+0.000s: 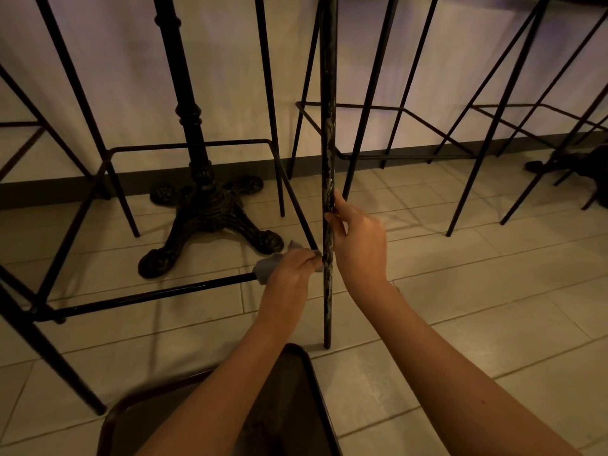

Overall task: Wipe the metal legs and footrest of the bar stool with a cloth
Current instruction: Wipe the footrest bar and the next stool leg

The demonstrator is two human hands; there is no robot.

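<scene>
The right hand [357, 240] grips the scuffed black metal stool leg [329, 143], apparently steadying it, while the left hand [292, 269] clutches the crumpled grey cloth [267, 267] against the black footrest bar [158, 294] at its fingertips.

Between the hands, the stool leg [329, 153] is black, mottled with pale chipped flecks. The cloth [267, 267] in the left hand [292, 269] is grey. Below, floor tiles [493, 307] are cream with darker grout lines.

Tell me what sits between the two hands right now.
Head view: only the stool's worn front leg. The left hand presses the grey cloth by it at the footrest corner; the right hand grips it higher.
</scene>
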